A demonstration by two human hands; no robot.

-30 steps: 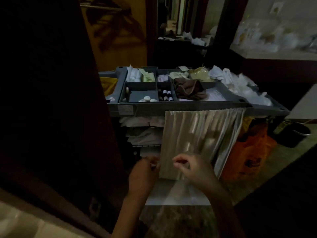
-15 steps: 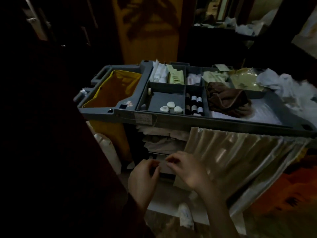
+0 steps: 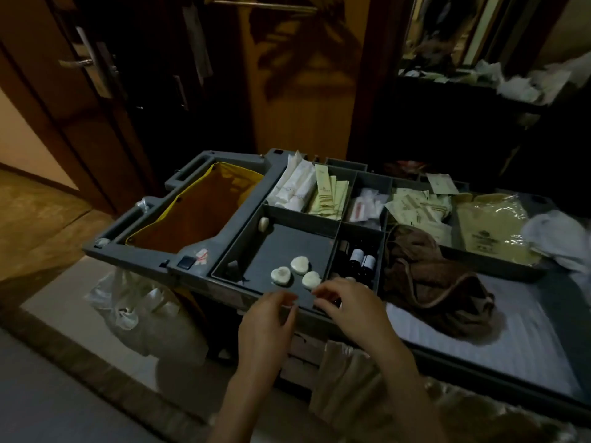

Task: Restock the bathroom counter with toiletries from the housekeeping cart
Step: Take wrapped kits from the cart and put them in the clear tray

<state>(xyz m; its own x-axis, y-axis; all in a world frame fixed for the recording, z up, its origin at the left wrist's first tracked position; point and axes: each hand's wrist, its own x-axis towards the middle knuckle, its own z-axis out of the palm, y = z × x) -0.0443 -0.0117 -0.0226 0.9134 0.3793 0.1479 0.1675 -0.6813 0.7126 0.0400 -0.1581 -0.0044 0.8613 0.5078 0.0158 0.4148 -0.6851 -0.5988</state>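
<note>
Reaching: the left hand (image 3: 267, 321) and right hand (image 3: 348, 303) hover over the near edge of the cart (image 3: 134, 254); the picking-up step seems to be in hand.
Left hand: fingertips are drawn together; whether they pinch something small cannot be told.
Right hand: fingers are loosely bent, with nothing seen in them.
Next move: probably lifting one of the three round white soaps (image 3: 300, 264) lying just beyond the fingers in the grey tray (image 3: 278, 241). It calls for a light pinch.
Small bottles (image 3: 361, 262): upright in the narrow slot just right of the tray; their white labels are too small to read.
Brown cloth (image 3: 428, 276): bunched up to the right.
Paper sachets (image 3: 329, 196): in the far slots; the print is unreadable.
Pale bag (image 3: 489, 225): far right, with a dark emblem whose words are illegible.
Counter: not in view.
</note>
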